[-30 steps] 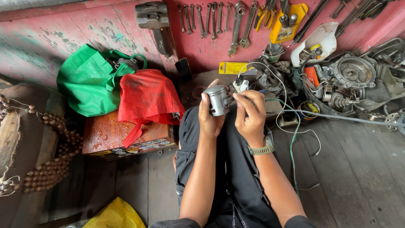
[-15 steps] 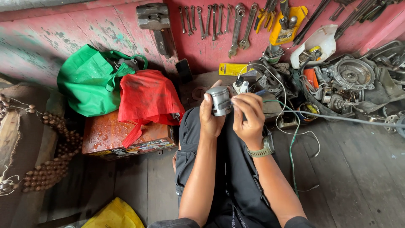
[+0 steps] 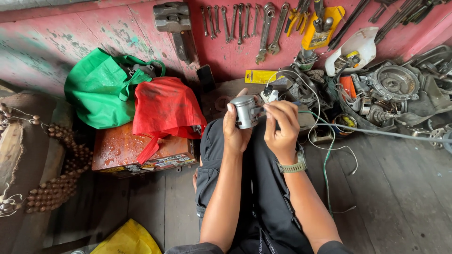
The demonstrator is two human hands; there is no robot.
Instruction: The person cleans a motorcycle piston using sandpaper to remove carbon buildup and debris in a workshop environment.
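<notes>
Your left hand [image 3: 234,129] is closed around a short grey metal cylinder [image 3: 244,111], thumb on the near side and fingers wrapped behind it, so the part sits upright in your grip above your lap. Its closed, rounded end faces up and to the left; its long axis runs roughly upright, tilted slightly toward the wall.

Your right hand [image 3: 281,127] is curled shut just beside it, on the cylinder's right side, with the fingertips pinched on something small and thin at the cylinder's side. What that small piece is cannot be told from here; it is mostly hidden by your fingers. The two hands almost touch, and the cylinder lies directly left of your right grip, so the right hand is the one working at it while the left only holds. A wristwatch [image 3: 293,166] sits on your right wrist.

Just beyond your hands, white and green wires [image 3: 329,141] loop across the wooden floor [image 3: 395,188]. Farther right lies a heap of engine parts [image 3: 393,87]. Left of your knees, a red bag [image 3: 162,110] rests on a rusty orange box [image 3: 136,153], with a green bag [image 3: 101,89] behind it. Along the red wall [image 3: 226,51] hang wrenches [image 3: 245,23], well apart from your hands.
</notes>
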